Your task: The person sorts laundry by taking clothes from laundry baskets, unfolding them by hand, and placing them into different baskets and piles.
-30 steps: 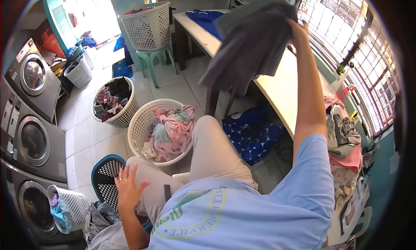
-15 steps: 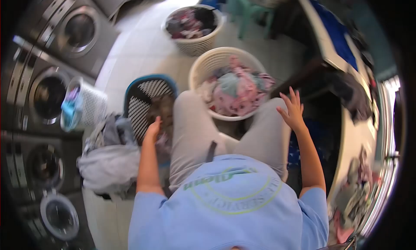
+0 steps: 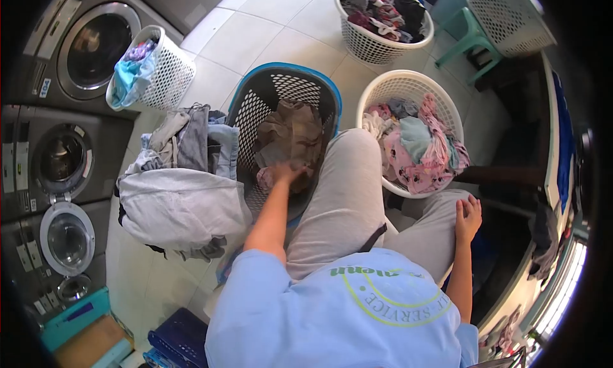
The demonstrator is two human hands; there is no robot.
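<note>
My left hand (image 3: 288, 171) is down inside a dark grey basket with a blue rim (image 3: 329, 81), its fingers bent into the brown clothes (image 3: 290, 130). A pink patterned piece of cloth (image 3: 264, 179) lies beside that wrist. My right hand (image 3: 468, 218) rests on my right knee, fingers stretched out and holding nothing. Between my knees and the far floor stands a round white basket (image 3: 408, 79), heaped with pink, white and pale green clothes (image 3: 421, 144).
Grey and white clothes (image 3: 182, 195) are piled to my left. Front-loading machines (image 3: 99, 45) line the left side, one with its round door (image 3: 67, 238) swung out. A small white basket (image 3: 171, 74) and another full basket (image 3: 377, 45) stand farther off. A table (image 3: 549, 132) runs along the right.
My left hand has gone down into the dark basket's clothes. My right hand has lowered from the air onto my knee. The view has turned toward the left.
</note>
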